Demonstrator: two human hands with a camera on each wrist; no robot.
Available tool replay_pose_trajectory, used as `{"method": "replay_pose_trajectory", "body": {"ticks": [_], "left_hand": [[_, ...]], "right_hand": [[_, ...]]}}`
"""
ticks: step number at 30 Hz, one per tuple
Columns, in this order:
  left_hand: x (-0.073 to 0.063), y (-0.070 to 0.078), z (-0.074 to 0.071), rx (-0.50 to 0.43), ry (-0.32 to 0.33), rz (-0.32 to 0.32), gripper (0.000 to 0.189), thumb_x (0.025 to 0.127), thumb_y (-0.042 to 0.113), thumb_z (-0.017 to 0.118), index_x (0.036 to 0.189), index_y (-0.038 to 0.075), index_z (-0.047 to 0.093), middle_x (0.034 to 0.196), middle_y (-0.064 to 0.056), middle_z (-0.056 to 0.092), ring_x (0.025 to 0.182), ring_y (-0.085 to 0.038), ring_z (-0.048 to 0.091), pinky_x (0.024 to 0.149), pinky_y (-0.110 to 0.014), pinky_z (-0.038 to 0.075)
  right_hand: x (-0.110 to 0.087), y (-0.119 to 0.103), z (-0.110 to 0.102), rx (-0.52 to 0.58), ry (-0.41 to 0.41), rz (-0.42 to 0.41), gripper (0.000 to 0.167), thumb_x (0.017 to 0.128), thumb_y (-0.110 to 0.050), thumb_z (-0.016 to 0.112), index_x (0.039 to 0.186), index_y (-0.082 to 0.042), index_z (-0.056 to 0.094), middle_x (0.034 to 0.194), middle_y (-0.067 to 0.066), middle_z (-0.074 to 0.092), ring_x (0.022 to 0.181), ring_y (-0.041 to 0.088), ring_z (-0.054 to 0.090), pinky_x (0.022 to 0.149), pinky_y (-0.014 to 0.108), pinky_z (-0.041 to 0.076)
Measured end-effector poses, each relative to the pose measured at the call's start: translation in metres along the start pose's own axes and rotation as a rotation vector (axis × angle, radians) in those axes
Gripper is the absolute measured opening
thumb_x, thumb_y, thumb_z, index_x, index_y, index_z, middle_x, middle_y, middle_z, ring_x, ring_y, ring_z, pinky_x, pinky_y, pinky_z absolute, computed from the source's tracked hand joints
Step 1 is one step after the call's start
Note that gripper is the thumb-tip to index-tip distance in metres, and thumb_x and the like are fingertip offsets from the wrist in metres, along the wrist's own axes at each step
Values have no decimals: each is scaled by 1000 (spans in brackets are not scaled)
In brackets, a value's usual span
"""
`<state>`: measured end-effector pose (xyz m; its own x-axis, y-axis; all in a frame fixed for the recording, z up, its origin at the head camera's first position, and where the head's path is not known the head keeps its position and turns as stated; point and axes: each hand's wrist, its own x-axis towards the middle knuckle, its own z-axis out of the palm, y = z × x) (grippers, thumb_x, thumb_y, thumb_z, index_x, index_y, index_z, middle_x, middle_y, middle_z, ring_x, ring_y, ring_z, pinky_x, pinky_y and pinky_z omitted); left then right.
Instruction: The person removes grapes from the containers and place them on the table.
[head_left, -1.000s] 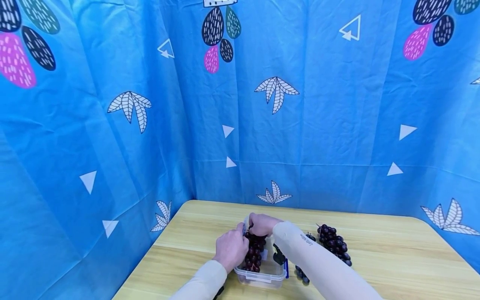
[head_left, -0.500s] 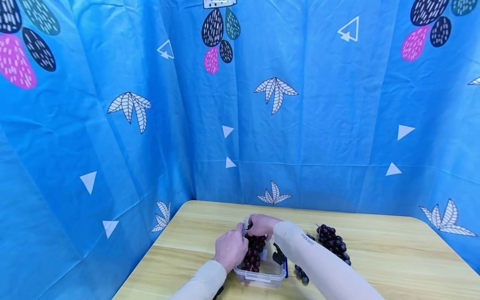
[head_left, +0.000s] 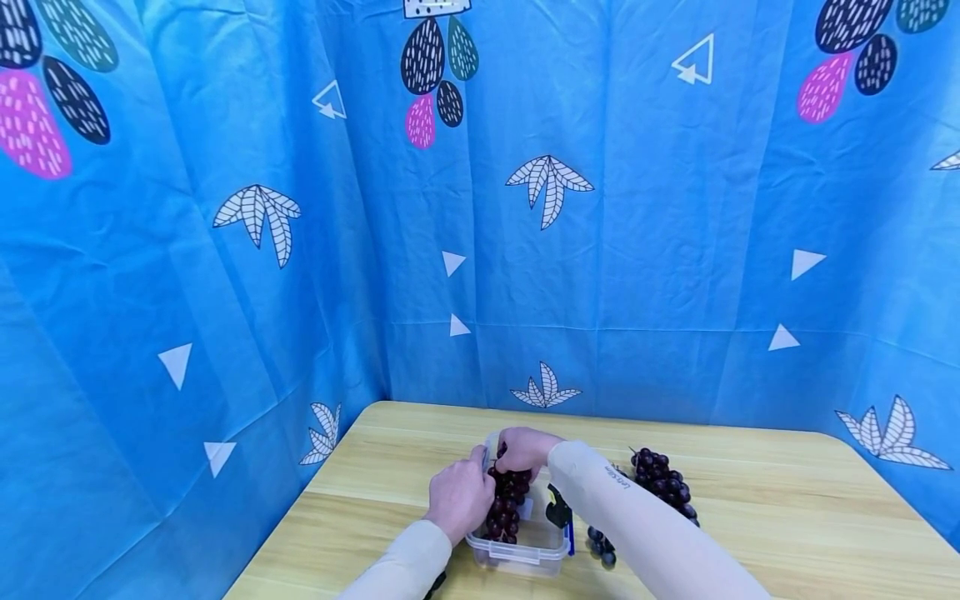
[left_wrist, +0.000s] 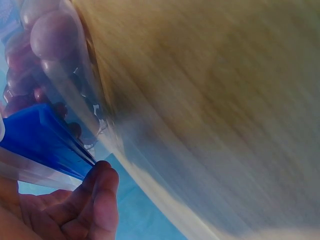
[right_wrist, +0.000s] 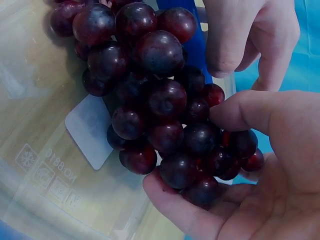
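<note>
A clear plastic container with blue latches stands near the table's front edge. Inside it, along the left wall, lies a bunch of dark red grapes. My left hand is at the container's left rim; in the left wrist view its fingertips pinch the blue latch. Reaching across to the far end, my right hand holds the end of the bunch. In the right wrist view, its thumb and fingers curl around several grapes, and the container's printed bottom shows beside them.
Right of the container, another bunch of dark grapes lies on the wooden table. More grapes show at the near side of the right sleeve, which hides part of them. A blue patterned curtain hangs behind.
Both hands keep nearly the same places at the container. The grapes under the right hand have shifted very slightly, and the whole head view has drifted a little.
</note>
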<state>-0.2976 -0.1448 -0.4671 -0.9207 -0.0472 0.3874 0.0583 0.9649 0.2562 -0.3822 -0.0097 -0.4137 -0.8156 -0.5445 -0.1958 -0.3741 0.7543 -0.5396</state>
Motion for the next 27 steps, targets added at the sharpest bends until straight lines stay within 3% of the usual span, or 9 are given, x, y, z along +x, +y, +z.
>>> {"method": "replay_pose_trajectory", "body": {"ticks": [6,12,21,27], "left_hand": [[0,1,0,4,9,2,43,90,25,62,132,12,61,91,-11,74,69,-24,68,51,-39,50],[0,1,0,-2,1,-6,45,91,27,62,133,12,61,92,-11,74,70,-24,68,53,-40,50],[0,-1,2,-5,-17,-14,47,91,29,62,135,12,60,92,-11,74,71,-24,68,55,-40,51],[0,-1,1,-8,-15,-8,46,92,28,62,135,11,60,85,-9,72,63,-19,62,50,-37,47]], "right_hand": [[-4,1,-3,-3,8,-31,21,90,-13,68,109,-7,62,109,10,62,81,20,63,59,40,61],[-10,-1,-6,-9,9,-54,12,91,-9,67,103,-11,64,104,7,61,71,18,63,57,40,60],[-19,-1,-11,-17,22,-132,16,90,-6,66,105,-11,69,98,4,64,62,17,60,60,43,60],[-23,1,-14,-54,85,-230,14,88,-3,68,98,-12,72,93,1,66,60,14,55,53,30,50]]}}
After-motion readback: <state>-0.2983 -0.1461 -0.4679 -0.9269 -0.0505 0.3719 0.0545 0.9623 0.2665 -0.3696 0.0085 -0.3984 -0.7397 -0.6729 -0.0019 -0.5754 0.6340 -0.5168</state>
